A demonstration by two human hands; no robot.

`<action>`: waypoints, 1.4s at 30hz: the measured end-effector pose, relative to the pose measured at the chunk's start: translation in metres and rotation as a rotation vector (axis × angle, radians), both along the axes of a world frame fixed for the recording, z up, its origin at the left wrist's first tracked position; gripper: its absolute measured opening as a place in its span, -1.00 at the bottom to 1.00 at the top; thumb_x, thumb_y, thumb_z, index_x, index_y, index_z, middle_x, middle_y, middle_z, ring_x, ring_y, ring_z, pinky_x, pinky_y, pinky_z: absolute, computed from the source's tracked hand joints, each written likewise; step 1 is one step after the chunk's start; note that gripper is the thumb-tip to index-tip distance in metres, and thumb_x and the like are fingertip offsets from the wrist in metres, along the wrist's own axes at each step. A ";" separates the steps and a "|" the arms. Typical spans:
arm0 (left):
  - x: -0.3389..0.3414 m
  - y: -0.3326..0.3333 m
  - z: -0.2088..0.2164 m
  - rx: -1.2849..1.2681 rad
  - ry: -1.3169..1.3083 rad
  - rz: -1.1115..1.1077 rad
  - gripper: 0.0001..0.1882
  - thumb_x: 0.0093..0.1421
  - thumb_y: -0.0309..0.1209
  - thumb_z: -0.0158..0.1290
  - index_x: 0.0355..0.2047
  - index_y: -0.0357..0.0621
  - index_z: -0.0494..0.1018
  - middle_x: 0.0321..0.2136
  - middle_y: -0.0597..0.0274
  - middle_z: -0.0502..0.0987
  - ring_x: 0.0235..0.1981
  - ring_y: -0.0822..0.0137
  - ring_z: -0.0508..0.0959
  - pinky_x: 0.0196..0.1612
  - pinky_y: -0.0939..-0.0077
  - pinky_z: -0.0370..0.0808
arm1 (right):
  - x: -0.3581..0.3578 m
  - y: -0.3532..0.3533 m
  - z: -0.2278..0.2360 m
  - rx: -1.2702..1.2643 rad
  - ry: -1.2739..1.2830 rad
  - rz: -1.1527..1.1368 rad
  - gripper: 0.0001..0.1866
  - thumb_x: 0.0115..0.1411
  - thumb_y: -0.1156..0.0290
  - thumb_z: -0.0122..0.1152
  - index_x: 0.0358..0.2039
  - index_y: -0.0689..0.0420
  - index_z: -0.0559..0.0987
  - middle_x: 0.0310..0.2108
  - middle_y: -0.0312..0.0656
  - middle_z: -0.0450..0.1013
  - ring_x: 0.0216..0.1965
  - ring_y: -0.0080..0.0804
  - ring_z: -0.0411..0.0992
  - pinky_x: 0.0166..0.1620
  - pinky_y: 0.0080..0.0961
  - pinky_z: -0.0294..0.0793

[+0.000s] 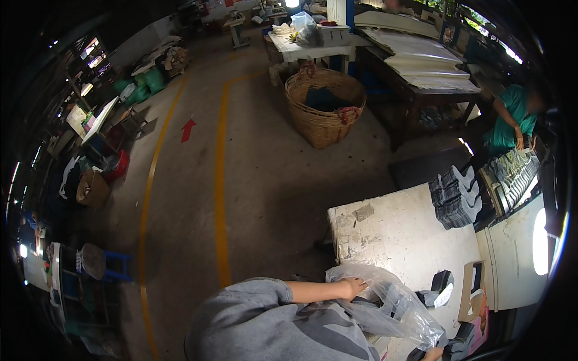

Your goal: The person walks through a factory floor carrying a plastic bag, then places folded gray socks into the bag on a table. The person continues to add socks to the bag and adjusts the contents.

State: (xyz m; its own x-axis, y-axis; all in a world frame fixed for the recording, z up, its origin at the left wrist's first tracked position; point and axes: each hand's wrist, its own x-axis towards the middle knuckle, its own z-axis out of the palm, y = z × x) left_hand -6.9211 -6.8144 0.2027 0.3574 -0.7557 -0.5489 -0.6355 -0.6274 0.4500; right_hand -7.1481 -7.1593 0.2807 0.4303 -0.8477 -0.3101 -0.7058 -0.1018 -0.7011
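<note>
A clear plastic bag [391,301] lies across the near edge of the white worktable, in front of my body. My left hand [354,287] grips its upper left part, fingers curled onto the film. At the bag's lower right end, my right hand [432,354] shows only in part at the lower edge, its fingers mostly hidden. Dark grey folded fabric items [435,291], one with a white label, lie just right of the bag. Beside them stands an open cardboard box [472,292]. Stacks of grey sock-shaped pieces [454,198] sit at the table's far right.
The worktable [385,225] has a worn, taped left corner. A large wicker basket [325,108] with dark cloth stands on the floor ahead. At right, a person in a green top [512,117] handles a rack of grey pieces [512,177]. Yellow lines [221,180] mark the floor.
</note>
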 end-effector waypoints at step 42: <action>0.014 0.044 0.171 -0.797 0.828 0.354 -0.46 0.24 0.05 0.26 -0.10 -0.23 0.60 -0.16 0.11 0.64 -0.08 0.27 0.56 0.06 0.37 0.49 | 0.086 0.169 0.086 0.234 0.013 1.131 -0.60 0.30 0.38 0.27 0.07 0.23 0.41 -0.25 0.02 0.55 -0.29 -0.21 0.52 -0.22 -0.30 0.48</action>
